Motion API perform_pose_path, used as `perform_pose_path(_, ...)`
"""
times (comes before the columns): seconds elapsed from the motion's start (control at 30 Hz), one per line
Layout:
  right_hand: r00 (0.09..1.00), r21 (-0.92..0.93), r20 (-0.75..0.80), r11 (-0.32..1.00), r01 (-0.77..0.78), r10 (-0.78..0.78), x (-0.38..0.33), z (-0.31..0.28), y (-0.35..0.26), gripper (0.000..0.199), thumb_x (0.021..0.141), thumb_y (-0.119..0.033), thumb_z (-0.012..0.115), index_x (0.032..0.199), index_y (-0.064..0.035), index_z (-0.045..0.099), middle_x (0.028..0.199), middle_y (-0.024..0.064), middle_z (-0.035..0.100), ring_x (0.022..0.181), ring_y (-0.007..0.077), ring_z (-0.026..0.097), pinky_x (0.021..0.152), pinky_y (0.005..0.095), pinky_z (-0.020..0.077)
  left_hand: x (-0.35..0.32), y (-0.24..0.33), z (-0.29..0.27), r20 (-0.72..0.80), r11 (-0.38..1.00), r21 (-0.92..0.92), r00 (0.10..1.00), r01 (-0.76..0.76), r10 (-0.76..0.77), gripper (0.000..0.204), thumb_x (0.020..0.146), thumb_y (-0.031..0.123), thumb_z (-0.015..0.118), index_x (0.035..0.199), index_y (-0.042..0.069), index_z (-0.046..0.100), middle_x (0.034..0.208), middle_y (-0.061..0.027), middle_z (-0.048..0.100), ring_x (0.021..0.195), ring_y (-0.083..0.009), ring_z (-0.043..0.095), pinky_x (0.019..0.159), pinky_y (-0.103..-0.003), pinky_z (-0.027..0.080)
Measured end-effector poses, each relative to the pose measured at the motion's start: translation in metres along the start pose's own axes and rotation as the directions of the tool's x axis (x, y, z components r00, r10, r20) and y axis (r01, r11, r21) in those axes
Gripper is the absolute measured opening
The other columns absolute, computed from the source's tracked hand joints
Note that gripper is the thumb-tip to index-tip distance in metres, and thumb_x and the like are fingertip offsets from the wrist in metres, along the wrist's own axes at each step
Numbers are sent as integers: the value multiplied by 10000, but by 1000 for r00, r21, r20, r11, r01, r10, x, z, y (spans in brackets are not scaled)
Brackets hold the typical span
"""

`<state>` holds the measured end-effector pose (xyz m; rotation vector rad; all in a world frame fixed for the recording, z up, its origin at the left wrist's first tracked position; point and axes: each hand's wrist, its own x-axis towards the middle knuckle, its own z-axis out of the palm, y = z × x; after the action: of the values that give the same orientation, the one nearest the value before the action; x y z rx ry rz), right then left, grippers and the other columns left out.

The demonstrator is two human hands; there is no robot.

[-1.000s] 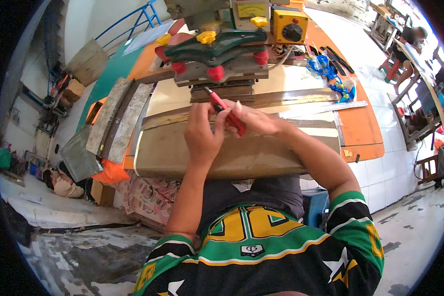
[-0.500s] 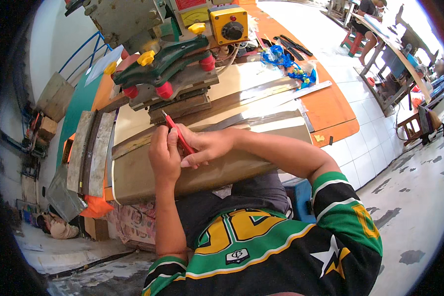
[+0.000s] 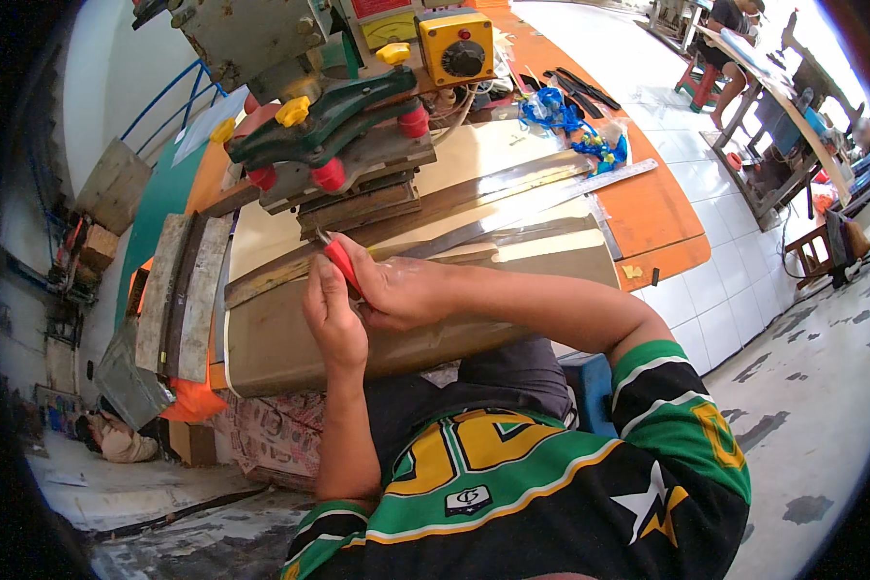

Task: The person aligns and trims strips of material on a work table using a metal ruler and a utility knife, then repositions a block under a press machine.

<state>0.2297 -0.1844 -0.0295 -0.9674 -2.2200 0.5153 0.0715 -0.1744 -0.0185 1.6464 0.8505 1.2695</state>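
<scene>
My right hand (image 3: 396,287) is wrapped round a red-handled tool (image 3: 339,263) with a short pointed metal tip. That tip points up and away, toward the dark metal block of the press (image 3: 324,172). Right beside it, my left hand (image 3: 336,324) is closed with the thumb up, against the right hand's fingers. Whatever its fingers hold is hidden. Both hands are above the brown-covered front part of the worktop (image 3: 512,285). A long metal ruler (image 3: 551,203) and a worn flat bar (image 3: 285,277) lie just beyond them.
A yellow control box (image 3: 454,46) with a dial stands behind the press. Blue plastic wrapping (image 3: 604,150) and black-handled tools (image 3: 585,92) lie on the orange table (image 3: 657,227). Metal bars (image 3: 179,295) rest at the left. Another person (image 3: 730,48) sits far right.
My right hand has come up and closed further round the red tool, covering more of its handle. My left hand has turned and dropped slightly, its thumb now showing. The view has shifted a little.
</scene>
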Motion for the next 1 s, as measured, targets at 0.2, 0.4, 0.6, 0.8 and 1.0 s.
perform_pose_path(0.2, 992, -207, -106, 977, 44, -67, 0, -4, 2, 862, 908, -113, 599, 1539, 129, 64, 1055, 328, 640, 879, 452, 674, 740, 491, 552, -4, 1, 8, -96, 983, -164, 991, 81, -97, 430, 1089, 349, 435, 1281, 10, 616, 1123, -21, 636, 951, -113, 580, 848, -287, 456)
perform_pose_path(0.4, 957, -409, -160, 899, 160, -243, -2, -6, 2, 716, 948, -101, 510, 1540, 120, 175, 1178, 286, 634, 902, 416, 692, 739, 479, 575, -11, -9, -6, -25, 867, -406, 944, 290, -328, 292, 1070, 347, 472, 1112, 114, 643, 826, 89, 502, 663, -16, 362, 592, -201, 296)
perform_pose_path(0.6, 996, -316, -28, 946, 70, -83, 0, 2, 6, 718, 962, -126, 511, 1556, 64, 156, 1060, 234, 633, 856, 404, 687, 711, 482, 573, -9, -46, -30, 305, 626, -607, 871, 489, -384, 266, 1059, 400, 505, 1021, 165, 623, 772, 62, 454, 641, -36, 354, 569, -210, 302)
perform_pose_path(0.8, 997, 400, -81, 916, 35, -3, 9, 8, 17, 631, 941, -95, 551, 1478, -36, 226, 945, 199, 608, 724, 376, 660, 657, 463, 548, -1, -15, 2, -82, 923, 376, 990, -79, 118, 389, 1081, 391, 485, 937, 32, 528, 730, -79, 539, 629, -223, 522, 610, -349, 421)
perform_pose_path(1.0, 944, 721, 315, 623, -304, 96, 2, -16, -5, 642, 959, -108, 565, 1479, -70, 190, 876, 122, 627, 661, 173, 665, 490, 277, 503, 10, -11, -13, -21, 849, 469, 957, -245, 288, 321, 1071, 305, 501, 996, -5, 538, 818, -185, 581, 714, -394, 553, 671, -455, 440)
